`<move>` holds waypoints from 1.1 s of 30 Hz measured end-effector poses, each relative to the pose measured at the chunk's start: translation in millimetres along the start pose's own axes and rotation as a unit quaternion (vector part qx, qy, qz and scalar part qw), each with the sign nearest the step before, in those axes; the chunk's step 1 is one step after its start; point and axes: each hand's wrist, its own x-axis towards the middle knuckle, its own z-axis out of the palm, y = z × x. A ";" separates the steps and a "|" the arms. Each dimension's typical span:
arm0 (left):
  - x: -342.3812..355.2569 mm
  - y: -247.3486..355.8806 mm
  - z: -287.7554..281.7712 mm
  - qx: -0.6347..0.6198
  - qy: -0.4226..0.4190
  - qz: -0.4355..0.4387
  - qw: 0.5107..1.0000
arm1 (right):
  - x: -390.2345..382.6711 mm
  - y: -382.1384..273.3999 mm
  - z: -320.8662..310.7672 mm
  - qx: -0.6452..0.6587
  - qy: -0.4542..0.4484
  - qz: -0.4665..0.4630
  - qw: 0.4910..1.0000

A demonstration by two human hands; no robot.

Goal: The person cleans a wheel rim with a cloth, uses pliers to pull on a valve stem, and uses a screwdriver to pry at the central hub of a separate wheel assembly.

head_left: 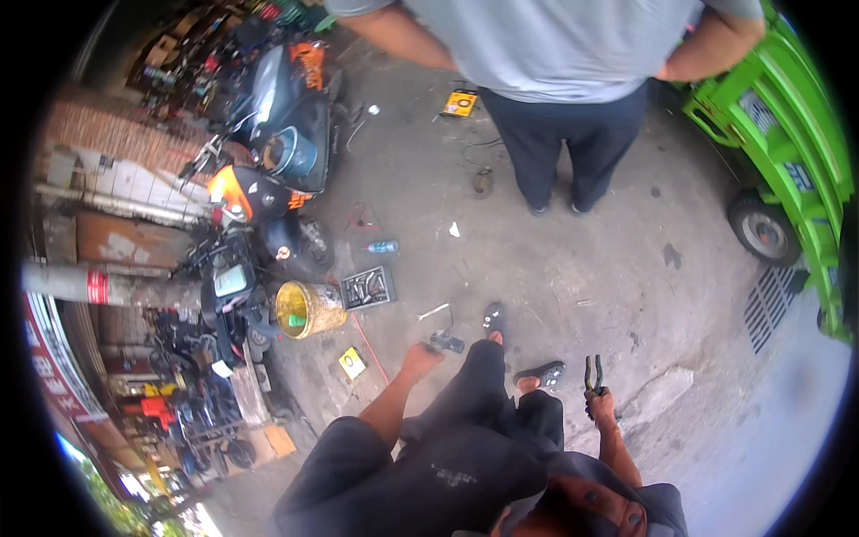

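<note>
My left hand is closed on a dark, blocky metal piece with a thin bent part rising from it; its exact kind is unclear. A silver wrench shows just beyond it, over the floor. On the right, my right hand grips a pliers-like tool, its two long olive-dark prongs pointing upward. Below and between the hands are my legs and feet in dark sandals. A small yellow box lies left of my left hand.
A person in grey stands ahead. A green vehicle and drain grate are right. Scooters, a yellow bucket, a tool tray, a blue bottle and stacked clutter are left. The concrete floor has patches.
</note>
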 end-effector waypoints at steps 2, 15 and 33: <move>-31.8 -28.4 -9.4 -0.158 -0.005 -0.093 0.983 | -1.7 -23.1 12.1 -0.062 -0.014 -0.019 0.998; 14.7 -218.5 -62.3 -0.543 0.044 -0.326 0.773 | 6.9 -246.4 207.3 -0.300 -0.059 -0.079 0.949; 239.6 60.5 -406.5 0.148 0.199 0.302 0.920 | -5.6 -631.7 560.6 -0.491 -0.444 -0.160 0.732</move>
